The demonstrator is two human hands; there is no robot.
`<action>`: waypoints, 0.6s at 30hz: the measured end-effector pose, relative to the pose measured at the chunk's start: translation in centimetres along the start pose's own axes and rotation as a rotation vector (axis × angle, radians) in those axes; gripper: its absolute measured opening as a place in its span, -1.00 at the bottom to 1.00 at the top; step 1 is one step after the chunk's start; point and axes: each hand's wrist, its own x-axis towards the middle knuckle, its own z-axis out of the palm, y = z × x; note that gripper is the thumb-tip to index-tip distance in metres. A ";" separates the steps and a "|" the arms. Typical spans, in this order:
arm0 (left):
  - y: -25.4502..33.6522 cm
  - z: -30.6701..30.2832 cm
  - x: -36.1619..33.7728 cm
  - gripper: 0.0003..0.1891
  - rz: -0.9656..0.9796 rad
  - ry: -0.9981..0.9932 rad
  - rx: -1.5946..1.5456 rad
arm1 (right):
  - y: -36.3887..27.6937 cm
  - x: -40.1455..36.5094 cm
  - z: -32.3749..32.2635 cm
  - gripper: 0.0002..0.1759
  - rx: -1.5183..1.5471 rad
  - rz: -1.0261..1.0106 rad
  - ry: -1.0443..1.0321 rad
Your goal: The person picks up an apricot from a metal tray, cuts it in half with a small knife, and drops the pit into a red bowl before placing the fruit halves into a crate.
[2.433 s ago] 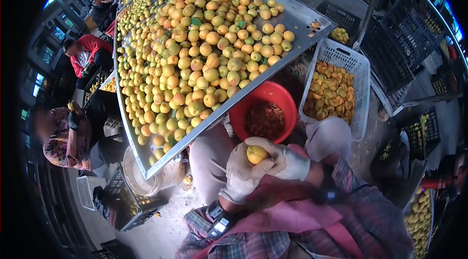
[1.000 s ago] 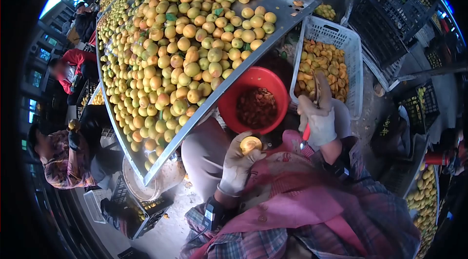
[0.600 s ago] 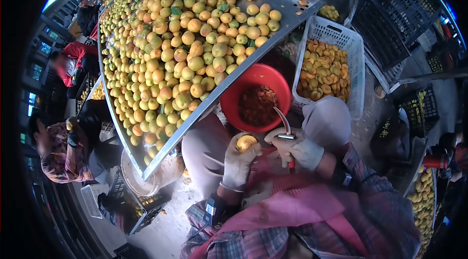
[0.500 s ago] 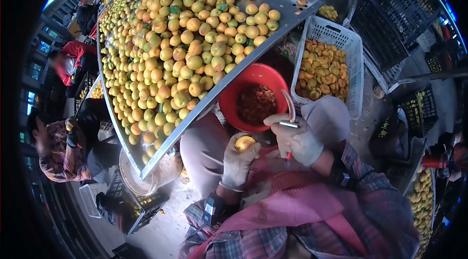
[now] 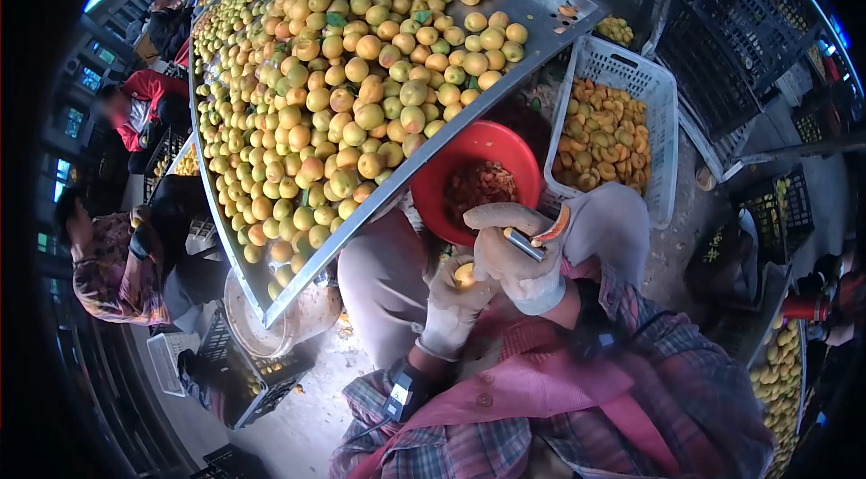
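Observation:
Both my hands wear pale gloves and meet in front of my lap. My left hand (image 5: pixel 451 309) is closed around an apricot (image 5: pixel 464 277), whose yellow-orange flesh shows between the fingers. Against it, my right hand (image 5: pixel 516 264) is wrapped around a small hand tool with a silvery metal part (image 5: pixel 524 244) and a curved orange-brown strip (image 5: pixel 554 225). The tool's working end is hidden behind the fingers. Just beyond the hands stands a red bowl (image 5: pixel 426 199) holding brown pits or scraps (image 5: pixel 492 186).
A metal-edged table (image 5: pixel 397 193) heaped with whole apricots (image 5: pixel 361 73) stands ahead to the left. At right, a white crate (image 5: pixel 663 132) holds apricot halves (image 5: pixel 603 136). A bucket (image 5: pixel 298 321) sits under the table corner. Other people (image 5: pixel 117 262) sit at the left.
My right hand has moved left and down against my left hand, and its tool has tilted. The apricot is now more covered by fingers. A dark-gloved hand shows at the table's far edge.

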 end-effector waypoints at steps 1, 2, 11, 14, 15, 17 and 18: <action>0.0 0.0 0.0 -0.52 0.008 0.012 0.053 | 0.0 0.1 -0.1 -0.65 -0.056 -0.060 -0.049; -0.4 0.0 0.1 -0.52 0.009 0.013 0.052 | 0.1 0.3 0.0 -0.65 -0.056 -0.060 -0.050; -1.3 -0.3 -0.1 -0.57 0.073 0.001 0.204 | 0.8 0.4 -0.4 -0.53 0.040 0.557 -0.074; -2.1 -0.3 0.1 -0.59 0.075 -0.004 0.261 | 0.8 0.9 -0.1 -0.59 0.174 0.580 -0.111; -2.3 -0.3 0.1 -0.60 0.084 -0.024 0.228 | 1.3 1.0 0.0 -0.64 0.013 0.439 -0.177; -2.5 -0.4 0.1 -0.61 0.093 -0.045 0.195 | 1.8 1.1 0.4 -0.70 -0.146 0.294 -0.240; -2.7 -0.4 0.1 -0.61 0.085 -0.065 0.178 | 1.9 1.2 0.6 -0.75 -0.164 0.138 -0.255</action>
